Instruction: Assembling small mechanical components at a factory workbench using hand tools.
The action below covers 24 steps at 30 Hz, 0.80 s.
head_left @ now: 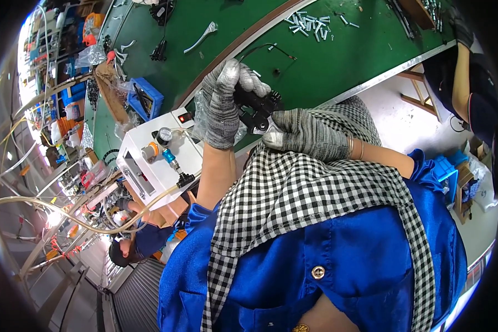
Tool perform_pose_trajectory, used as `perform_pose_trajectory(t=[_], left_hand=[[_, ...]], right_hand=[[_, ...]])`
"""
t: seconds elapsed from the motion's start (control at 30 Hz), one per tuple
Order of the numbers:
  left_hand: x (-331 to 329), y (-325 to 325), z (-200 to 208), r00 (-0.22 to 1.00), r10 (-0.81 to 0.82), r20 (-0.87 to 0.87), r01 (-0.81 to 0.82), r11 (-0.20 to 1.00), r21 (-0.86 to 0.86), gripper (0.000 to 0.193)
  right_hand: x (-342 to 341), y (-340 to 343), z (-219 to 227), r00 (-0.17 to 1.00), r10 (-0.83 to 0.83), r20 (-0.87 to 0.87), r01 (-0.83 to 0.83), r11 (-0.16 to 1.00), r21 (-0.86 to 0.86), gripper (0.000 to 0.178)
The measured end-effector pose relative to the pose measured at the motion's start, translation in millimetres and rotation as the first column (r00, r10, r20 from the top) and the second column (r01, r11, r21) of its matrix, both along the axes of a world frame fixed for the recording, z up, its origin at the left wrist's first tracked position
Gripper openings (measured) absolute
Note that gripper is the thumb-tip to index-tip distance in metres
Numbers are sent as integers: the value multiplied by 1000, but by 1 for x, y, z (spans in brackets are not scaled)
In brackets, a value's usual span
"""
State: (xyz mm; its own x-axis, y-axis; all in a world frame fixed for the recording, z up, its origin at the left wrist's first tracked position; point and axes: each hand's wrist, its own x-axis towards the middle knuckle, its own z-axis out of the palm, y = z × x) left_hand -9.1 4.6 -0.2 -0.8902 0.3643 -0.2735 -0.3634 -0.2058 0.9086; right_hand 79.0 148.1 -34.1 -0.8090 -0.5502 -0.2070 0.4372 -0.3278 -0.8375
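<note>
Jointly, a black mechanical part (pixel 253 107) is grasped by two gloved hands beside the edge of a green worktable (pixel 337 62).

The part is clasped from its upper-left side by the left hand (pixel 222 102), fingers curled around it, while its lower-right end is gripped by the right hand (pixel 311 135), thumb pressed near it, just over a black-and-white checked apron (pixel 310 188); what is covered by the fingers cannot be told. Farther off, silver screws (pixel 310 25) are scattered on the worktable. Leftward, a white box (pixel 188 155) fitted with a gauge (pixel 164 134) and a blue bin (pixel 155 102) are seen.
</note>
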Motion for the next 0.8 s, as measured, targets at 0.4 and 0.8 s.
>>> perform_pose_trajectory(t=[0.4,0.8], left_hand=[[5,1,2,976,124,-179,-129,991,-16,29],[3,1,-3,990,60,-129,-61,998,-1,30]], right_hand=[[-7,5,8,1000,18,-6,-18,1000,1,29],[0,2,3,1000,-16,7,16,999,-37,29]])
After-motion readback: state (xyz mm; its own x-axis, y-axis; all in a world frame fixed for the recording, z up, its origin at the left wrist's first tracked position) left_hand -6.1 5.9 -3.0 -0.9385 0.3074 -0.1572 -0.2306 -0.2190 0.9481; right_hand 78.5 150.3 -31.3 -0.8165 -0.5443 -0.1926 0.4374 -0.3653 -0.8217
